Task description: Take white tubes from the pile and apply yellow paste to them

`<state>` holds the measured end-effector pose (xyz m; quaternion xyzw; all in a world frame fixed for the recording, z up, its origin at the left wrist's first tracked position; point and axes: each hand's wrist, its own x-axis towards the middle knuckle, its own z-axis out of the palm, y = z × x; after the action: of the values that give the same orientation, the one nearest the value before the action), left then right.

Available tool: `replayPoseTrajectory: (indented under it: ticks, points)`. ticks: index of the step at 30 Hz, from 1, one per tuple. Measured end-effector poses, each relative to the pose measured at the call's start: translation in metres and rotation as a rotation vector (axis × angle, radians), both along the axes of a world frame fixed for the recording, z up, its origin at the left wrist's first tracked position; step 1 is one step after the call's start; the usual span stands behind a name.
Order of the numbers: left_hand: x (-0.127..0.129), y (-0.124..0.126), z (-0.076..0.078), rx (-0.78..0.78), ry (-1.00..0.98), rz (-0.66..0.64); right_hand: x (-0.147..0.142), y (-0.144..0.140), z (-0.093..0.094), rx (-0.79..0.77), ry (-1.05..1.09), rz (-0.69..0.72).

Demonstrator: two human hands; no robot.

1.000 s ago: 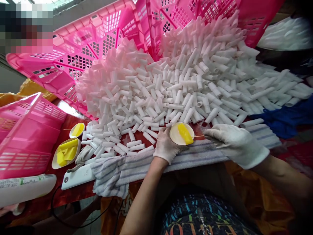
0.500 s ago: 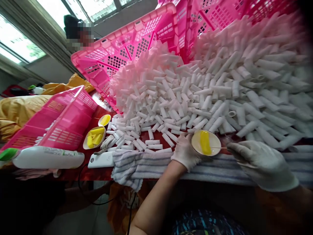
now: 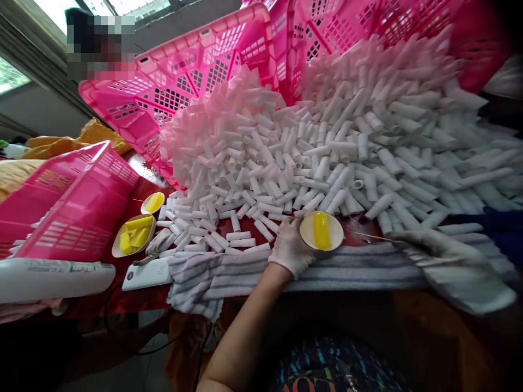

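- A red worktop [image 3: 134, 296] under a window carries a great heap of white tubes [image 3: 310, 141] spilling forward from tipped pink baskets [image 3: 192, 71], so loose tubes lie within easy reach of the near edge.
- A striped towel [image 3: 229, 275] lies along that edge, seemingly as a pad under the wrists.
- The left hand [image 3: 291, 249], gloved, grips a small dish [image 3: 321, 231] by its rim, thumb on its near side; a yellow strip [image 3: 321, 230] lies in it. The dish sits at the front edge of the heap, just above the towel, steadied level.
- The right hand [image 3: 439, 256], gloved and blurred, pinches a thin stick [image 3: 373, 237] whose tip points toward the dish, just apart from it.
- To the left stand two more dishes of yellow pieces [image 3: 134, 237], a white phone [image 3: 146, 274], a white bottle [image 3: 53, 277] on its side and another pink basket [image 3: 69, 207].
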<state>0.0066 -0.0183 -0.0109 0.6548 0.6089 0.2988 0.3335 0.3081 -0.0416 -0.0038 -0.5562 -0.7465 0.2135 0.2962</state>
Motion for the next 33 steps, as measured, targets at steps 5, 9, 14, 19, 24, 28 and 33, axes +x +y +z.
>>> replayPoseTrajectory:
  ticks: [5, 9, 14, 19, 24, 28, 33]
  points:
    - [0.001, -0.001, 0.002, 0.047, 0.012, 0.007, -0.06, 0.02, 0.0, -0.231, 0.265, 0.011]
    - [0.001, 0.0, 0.001, 0.047, 0.016, 0.003, -0.082, 0.032, -0.006, -0.191, 0.167, -0.024]
    - [0.001, 0.002, -0.005, 0.077, 0.006, -0.006, -0.082, 0.042, -0.003, -0.119, 0.108, -0.188]
    - [0.001, 0.001, -0.005, 0.053, 0.004, -0.004, -0.07, 0.061, 0.011, -0.152, 0.089, -0.227]
    - [0.004, -0.001, 0.006, -0.034, 0.075, 0.024, -0.071, 0.091, 0.07, 0.137, -0.28, 0.173]
    - [0.009, -0.001, 0.015, -0.077, 0.105, 0.03, -0.113, 0.105, 0.101, 0.074, -0.665, 0.334]
    - [0.003, -0.005, 0.013, -0.06, 0.048, -0.029, -0.128, 0.112, 0.083, -0.097, -0.453, 0.252]
